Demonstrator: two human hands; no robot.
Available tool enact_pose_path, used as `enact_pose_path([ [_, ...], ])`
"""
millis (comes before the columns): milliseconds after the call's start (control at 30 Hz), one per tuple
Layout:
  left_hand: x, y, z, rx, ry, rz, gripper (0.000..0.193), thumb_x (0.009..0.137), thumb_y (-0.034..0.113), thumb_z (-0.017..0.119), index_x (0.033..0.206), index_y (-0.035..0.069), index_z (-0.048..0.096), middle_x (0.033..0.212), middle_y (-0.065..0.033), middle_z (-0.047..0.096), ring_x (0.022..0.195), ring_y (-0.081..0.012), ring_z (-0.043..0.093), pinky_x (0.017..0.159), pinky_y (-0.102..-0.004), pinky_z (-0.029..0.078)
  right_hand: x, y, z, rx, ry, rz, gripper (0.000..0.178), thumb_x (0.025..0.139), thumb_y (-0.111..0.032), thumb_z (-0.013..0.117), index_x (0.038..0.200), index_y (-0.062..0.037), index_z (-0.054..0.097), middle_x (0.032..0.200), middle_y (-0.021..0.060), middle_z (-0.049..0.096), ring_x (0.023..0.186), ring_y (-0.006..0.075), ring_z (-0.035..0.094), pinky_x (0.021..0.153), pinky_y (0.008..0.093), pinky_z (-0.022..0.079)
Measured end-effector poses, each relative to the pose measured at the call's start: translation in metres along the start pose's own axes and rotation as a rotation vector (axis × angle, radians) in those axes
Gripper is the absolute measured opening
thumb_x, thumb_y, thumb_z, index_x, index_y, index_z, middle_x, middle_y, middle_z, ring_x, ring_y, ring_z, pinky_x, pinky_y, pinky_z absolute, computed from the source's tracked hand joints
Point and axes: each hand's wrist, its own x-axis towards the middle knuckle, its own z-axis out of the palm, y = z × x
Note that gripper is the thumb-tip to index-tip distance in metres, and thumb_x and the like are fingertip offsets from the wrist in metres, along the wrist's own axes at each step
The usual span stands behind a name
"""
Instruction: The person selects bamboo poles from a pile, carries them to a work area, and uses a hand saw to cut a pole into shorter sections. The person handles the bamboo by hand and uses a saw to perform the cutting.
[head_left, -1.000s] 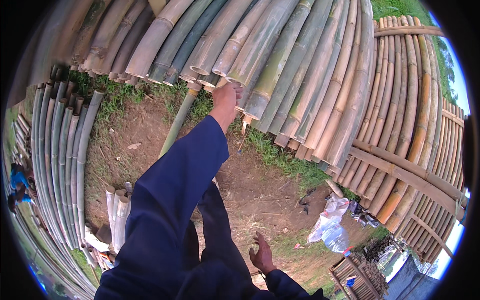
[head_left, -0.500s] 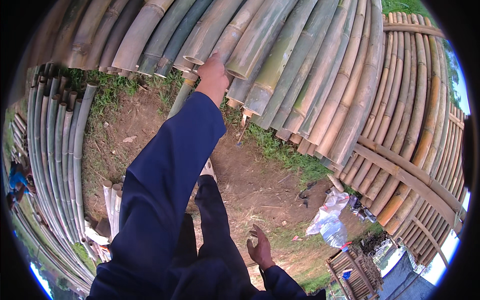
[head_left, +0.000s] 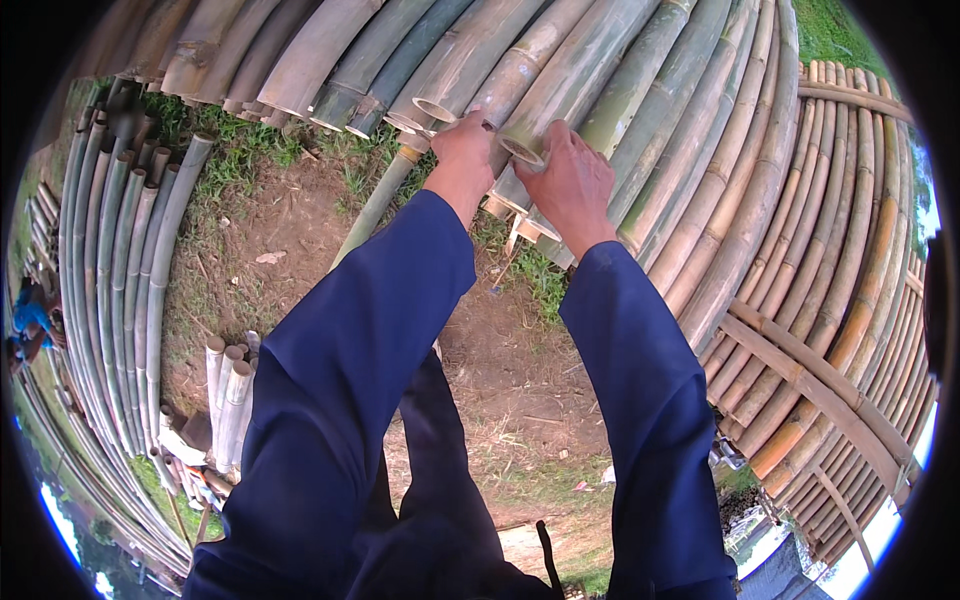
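A stack of thick green and tan bamboo poles (head_left: 590, 60) lies in front of me, cut ends toward me. My left hand (head_left: 464, 158) is closed around the end of one tan bamboo pole (head_left: 530, 55), its fingertips hidden. Just right of it, my right hand (head_left: 575, 190) grips the side of a thicker bamboo pole (head_left: 565, 85), thumb by its hollow end and fingers bent over the top. That open end shows between my two hands. Both arms reach forward in dark blue sleeves.
More bamboo poles (head_left: 165, 270) stand or lean at the left, with short pale bamboo pieces (head_left: 232, 395) beside them. A bamboo rack with crossbars (head_left: 820, 380) extends at the right. Brown soil (head_left: 300, 240) and grass lie below the pole ends. Someone in blue (head_left: 35, 318) is far left.
My right hand has risen from low beside my leg to the bamboo pole's end. My left hand stays at its pole's end. The view has shifted slightly.
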Motion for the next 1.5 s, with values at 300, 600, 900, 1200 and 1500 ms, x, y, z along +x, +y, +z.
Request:
enact_pose_path([
  [300,0.003,0.001,0.005,-0.108,0.036,0.005,0.018,0.095,0.022,0.069,0.097,0.006,0.062,0.086,-0.0043,0.06,0.073,-0.0137,0.051,0.059,-0.034,0.042,0.012,-0.002,0.025,-0.106,-0.041,-0.04,0.036,0.08,-0.016,0.074,0.101,-0.0048,0.046,0.081,0.0189,0.07,0.078,0.0404,0.07,0.068,0.0496,0.052],
  [600,-0.034,-0.002,-0.01,-0.25,0.039,0.107,0.024,0.095,0.014,0.069,0.094,-0.008,0.058,0.092,-0.0126,0.062,0.081,-0.02,0.055,0.072,-0.0377,0.047,-0.023,-0.019,0.024,0.013,-0.062,0.058,0.042,0.076,-0.013,0.079,0.102,-0.0072,0.046,0.083,0.0172,0.069,0.078,0.0409,0.069,0.069,0.05,0.05],
  [900,-0.052,-0.012,-0.083,0.041,-0.05,0.195,0.036,0.095,0.022,0.069,0.115,-0.007,0.06,0.111,-0.014,0.066,0.094,-0.0209,0.062,0.083,-0.0357,0.048,-0.04,-0.038,0.02,0.074,-0.104,0.201,0.045,0.081,-0.016,0.079,0.112,-0.0067,0.048,0.094,0.0201,0.066,0.093,0.0423,0.064,0.079,0.0498,0.048],
  [1200,-0.115,-0.145,-0.51,0.388,0.238,0.121,0.025,0.092,0.012,0.067,0.111,-0.003,0.066,0.088,-0.0083,0.07,0.076,-0.0143,0.064,0.069,-0.0261,0.052,-0.211,-0.154,0.123,0.157,-0.517,-0.171,0.04,0.085,-0.013,0.07,0.122,-0.0048,0.061,0.109,0.0188,0.067,0.088,0.0358,0.065,0.081,0.0456,0.05],
  [1500,-0.34,-0.195,-0.869,0.764,0.258,-0.26,0.048,0.102,0.041,0.055,0.128,0.001,0.065,0.118,-0.0196,0.07,0.112,-0.0252,0.065,0.1,-0.0349,0.048,-0.367,-0.385,0.363,0.023,-0.786,-0.72,0.056,0.083,-0.013,0.066,0.137,-0.0047,0.055,0.131,0.0189,0.06,0.117,0.0355,0.059,0.107,0.0506,0.039],
])
